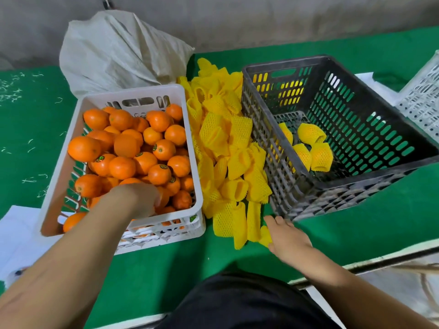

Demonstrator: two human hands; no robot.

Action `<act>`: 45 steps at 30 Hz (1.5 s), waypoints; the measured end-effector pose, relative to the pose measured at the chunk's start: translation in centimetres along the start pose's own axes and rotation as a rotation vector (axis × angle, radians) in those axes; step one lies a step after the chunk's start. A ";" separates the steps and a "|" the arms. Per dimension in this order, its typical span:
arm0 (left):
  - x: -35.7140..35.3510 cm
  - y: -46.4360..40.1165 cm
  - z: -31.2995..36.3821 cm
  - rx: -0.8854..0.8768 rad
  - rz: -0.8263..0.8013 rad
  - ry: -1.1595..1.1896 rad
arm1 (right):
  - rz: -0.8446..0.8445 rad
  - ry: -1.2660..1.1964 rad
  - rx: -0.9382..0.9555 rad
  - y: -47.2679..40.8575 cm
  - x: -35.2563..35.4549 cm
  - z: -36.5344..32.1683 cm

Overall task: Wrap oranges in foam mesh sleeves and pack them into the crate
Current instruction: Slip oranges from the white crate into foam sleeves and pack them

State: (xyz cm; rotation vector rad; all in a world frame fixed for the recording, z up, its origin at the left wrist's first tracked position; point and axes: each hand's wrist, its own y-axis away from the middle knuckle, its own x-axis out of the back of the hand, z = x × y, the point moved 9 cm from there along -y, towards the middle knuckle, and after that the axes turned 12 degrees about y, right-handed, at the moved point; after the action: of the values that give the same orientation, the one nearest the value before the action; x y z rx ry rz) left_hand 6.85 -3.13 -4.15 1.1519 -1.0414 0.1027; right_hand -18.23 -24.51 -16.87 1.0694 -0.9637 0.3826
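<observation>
Head view shows the left hand (137, 198) reaching into the white crate (193, 162), its fingers curled down around an orange (164, 198) among the loose oranges (128, 143); the fingertips are hidden, so the grip is only partly visible; the right hand (288, 238) lies on the green table (237, 264) with fingers straight and relaxed, touching the near edge of the yellow sleeves (228, 148); this pile lies between both hands and beyond them; beyond the right hand stands the black crate (356, 181), holding four wrapped oranges (311, 148); beyond the left hand leans a grey sack (118, 48).
</observation>
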 end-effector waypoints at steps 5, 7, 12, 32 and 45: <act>0.9 0.1 -2.8 -0.072 0.200 0.328 | 0.221 -0.146 0.062 0.5 2.4 -0.2; 2.2 0.9 -4.0 -0.094 0.405 0.593 | 0.322 -0.280 0.086 1.3 4.6 -0.2; 3.4 3.6 -3.9 -0.296 0.860 1.383 | 0.973 -0.631 0.119 6.9 14.6 0.0; -0.9 -1.1 4.2 -0.553 0.372 2.294 | 0.413 -1.430 0.284 1.7 21.6 -9.2; -0.9 -0.3 5.6 -0.729 0.170 2.077 | 0.867 -1.080 0.283 1.4 24.1 -8.7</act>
State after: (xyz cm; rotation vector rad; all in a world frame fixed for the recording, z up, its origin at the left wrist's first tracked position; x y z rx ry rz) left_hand 3.02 -7.24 -4.92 -0.0994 0.7071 0.7707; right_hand -1.64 -20.41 2.29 1.0503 -2.4190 0.6697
